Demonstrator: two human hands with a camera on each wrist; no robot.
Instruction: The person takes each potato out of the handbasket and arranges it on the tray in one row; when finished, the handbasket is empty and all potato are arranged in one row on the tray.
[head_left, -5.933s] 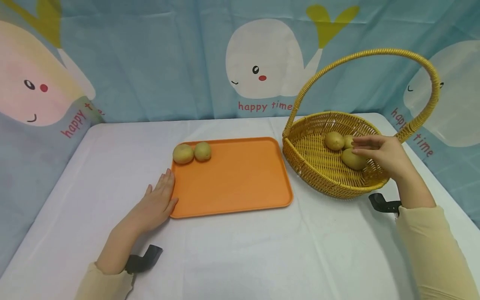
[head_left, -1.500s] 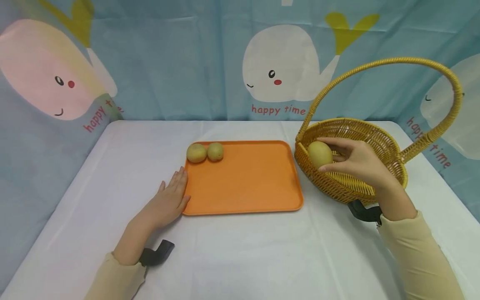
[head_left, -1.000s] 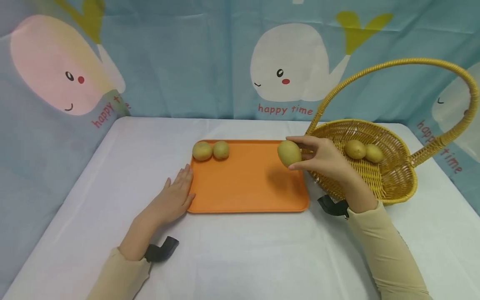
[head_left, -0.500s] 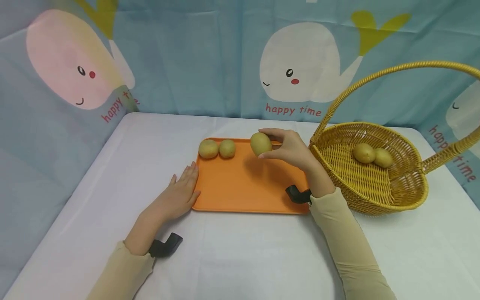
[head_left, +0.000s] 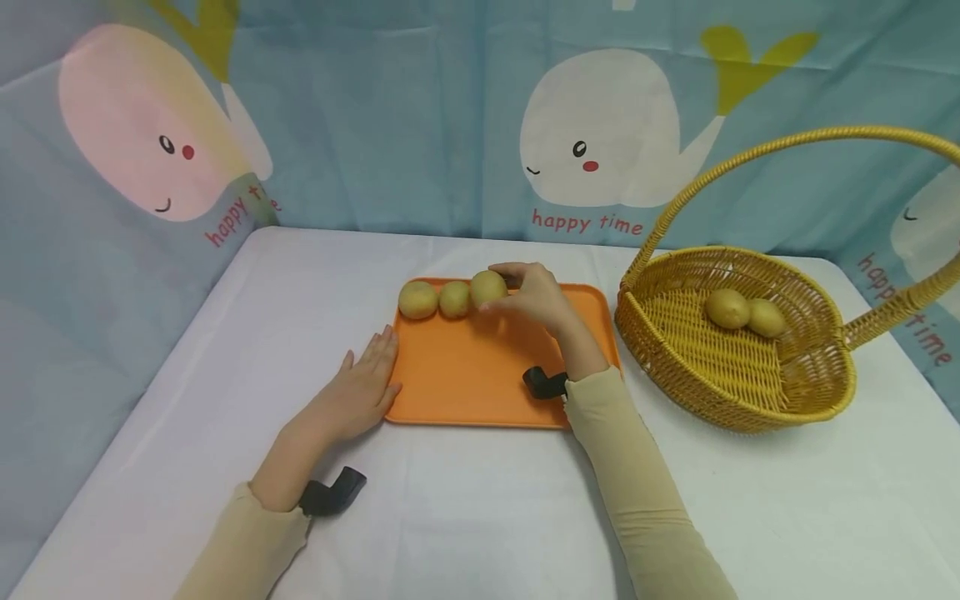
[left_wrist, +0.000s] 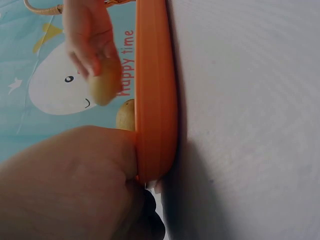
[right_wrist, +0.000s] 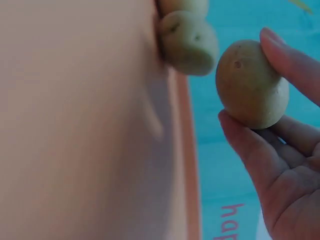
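My right hand (head_left: pixel 534 298) pinches a potato (head_left: pixel 488 289) between thumb and fingers over the back of the orange tray (head_left: pixel 480 375). In the right wrist view the held potato (right_wrist: pixel 252 84) hangs a little above the tray surface. Two other potatoes lie side by side in the tray's back left corner: a larger one (head_left: pixel 417 299) and a rounder one (head_left: pixel 454 298), right beside the held one. My left hand (head_left: pixel 358 383) rests with extended fingers along the tray's left edge. In the left wrist view the tray's orange side (left_wrist: pixel 156 90) stands next to the left hand (left_wrist: pixel 75 175).
A yellow wicker basket (head_left: pixel 675 379) with a tall arched handle (head_left: pixel 795 142) stands to the right of the tray. Inside it lie two potatoes (head_left: pixel 727 309). A white cloth (head_left: pixel 450 508) covers the table, and a blue printed curtain (head_left: pixel 360 125) hangs behind.
My right hand has taken a potato out of the basket and carried it left over the tray, now lower and beside the two potatoes there. The left hand stays at the tray's edge.
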